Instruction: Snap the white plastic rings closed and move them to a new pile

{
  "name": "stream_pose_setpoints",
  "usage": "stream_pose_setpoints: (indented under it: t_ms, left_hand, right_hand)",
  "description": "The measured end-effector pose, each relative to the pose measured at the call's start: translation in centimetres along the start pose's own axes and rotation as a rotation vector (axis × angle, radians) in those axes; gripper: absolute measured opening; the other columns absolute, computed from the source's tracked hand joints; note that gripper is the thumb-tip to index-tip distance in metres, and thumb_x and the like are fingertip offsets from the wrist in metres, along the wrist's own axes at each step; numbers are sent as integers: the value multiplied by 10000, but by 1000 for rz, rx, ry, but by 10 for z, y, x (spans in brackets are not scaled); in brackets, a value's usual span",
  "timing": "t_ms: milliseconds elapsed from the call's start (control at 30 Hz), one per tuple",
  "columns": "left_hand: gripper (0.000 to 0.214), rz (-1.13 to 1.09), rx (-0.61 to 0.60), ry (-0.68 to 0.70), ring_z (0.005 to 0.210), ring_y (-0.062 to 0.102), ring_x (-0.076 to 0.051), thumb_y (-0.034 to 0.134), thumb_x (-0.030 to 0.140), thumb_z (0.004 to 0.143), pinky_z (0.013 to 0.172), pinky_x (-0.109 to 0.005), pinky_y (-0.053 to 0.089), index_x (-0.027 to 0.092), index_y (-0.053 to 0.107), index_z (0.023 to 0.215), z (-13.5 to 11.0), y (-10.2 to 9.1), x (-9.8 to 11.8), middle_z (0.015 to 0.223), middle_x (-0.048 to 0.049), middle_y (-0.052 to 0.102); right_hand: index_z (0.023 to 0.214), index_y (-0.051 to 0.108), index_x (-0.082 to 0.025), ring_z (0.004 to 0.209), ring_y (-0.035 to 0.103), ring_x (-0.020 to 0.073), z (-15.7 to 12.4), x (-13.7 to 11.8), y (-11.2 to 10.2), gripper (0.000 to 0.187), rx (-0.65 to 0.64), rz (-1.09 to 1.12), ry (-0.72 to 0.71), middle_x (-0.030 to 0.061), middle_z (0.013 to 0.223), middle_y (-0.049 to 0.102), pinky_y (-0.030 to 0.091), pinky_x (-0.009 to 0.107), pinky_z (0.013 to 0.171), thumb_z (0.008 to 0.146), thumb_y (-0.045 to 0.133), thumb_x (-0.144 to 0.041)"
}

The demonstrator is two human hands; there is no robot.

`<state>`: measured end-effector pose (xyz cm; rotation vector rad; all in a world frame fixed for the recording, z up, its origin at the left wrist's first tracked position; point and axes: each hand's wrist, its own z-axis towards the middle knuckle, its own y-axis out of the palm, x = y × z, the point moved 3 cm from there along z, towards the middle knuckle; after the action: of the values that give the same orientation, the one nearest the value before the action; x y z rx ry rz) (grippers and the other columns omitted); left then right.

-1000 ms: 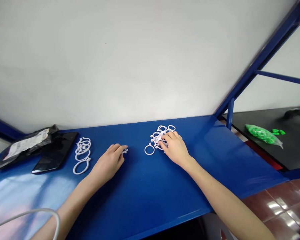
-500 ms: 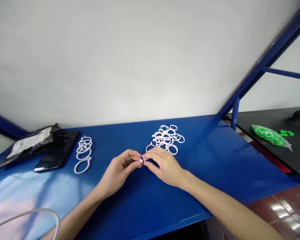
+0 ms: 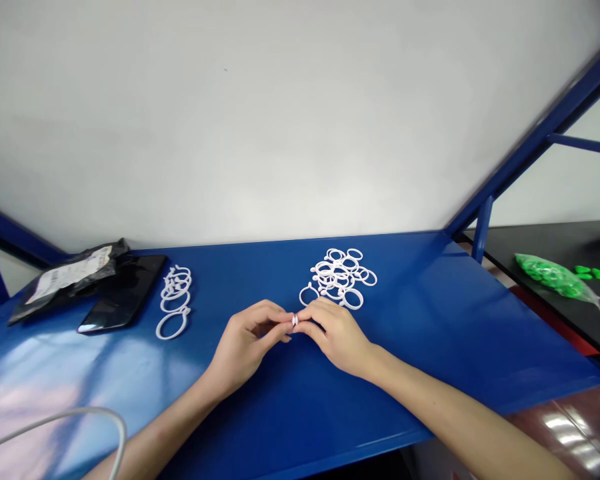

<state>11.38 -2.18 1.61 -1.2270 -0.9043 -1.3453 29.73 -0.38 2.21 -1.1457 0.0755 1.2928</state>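
Over the blue table, my left hand (image 3: 250,343) and my right hand (image 3: 335,333) meet fingertip to fingertip. Pinched between the two thumbs and forefingers is a small white plastic piece (image 3: 295,320). Only a bit of it shows, and the fingers cover the rest. Just beyond my right hand lies a loose pile of white plastic rings (image 3: 353,299), several with a small knob on the rim. Left of my left hand, more white rings (image 3: 172,326) overlap in a row, with small fittings on their rims.
A black phone-like slab (image 3: 123,300) and a black plastic parcel (image 3: 70,277) with a white label lie at the left. A pale cable (image 3: 80,411) loops at lower left. Rightward, a bag of green pieces (image 3: 555,277) rests on a black table (image 3: 570,240) behind a blue frame (image 3: 483,227).
My hands have drawn closer, and the white bits between the fingertips, apart before, now sit against each other. The whole view has shifted slightly.
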Motion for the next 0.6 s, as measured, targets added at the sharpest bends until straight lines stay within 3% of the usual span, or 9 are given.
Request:
stream_pose_setpoints:
  t_ms: [333,467,533,600]
  left_hand:
    - [120,275,-142,213,731,687,-114,718,204,918,681,-206,520,223,780,817,-5,1,8,798,-5,721]
    - [125,383,-138,286,775,696,-125,656,209,959,714,-219,535,213,752,879,-3,1,9,855,-13,729]
    - [136,542,-118,330,867,711,-160,615,241,982,795,-264,556,222,749,976,3,-8,11,949,-34,746]
    - [200,813,5,342,989,706,-225,576,289,995,912,-357,552,227,744,1087,13,-31,13,1052,-70,750]
  right_hand:
    - [845,647,-199,743,568,172,-5,-11,-4,242,-102,-89,-153,27,805,706,473,287,689,1055,528,-217]
    - [879,666,-201,761,592,176,-1,-7,-1,214,-86,-120,-126,29,831,724,486,295,707,1052,545,-241]
    - [921,686,-207,787,608,186,3,-3,-2,174,-52,-155,-109,28,841,733,495,305,733,1041,575,-265]
    - [956,701,-213,824,620,201,8,4,-8,142,13,-220,-95,32,853,742,505,321,762,1029,602,-284]
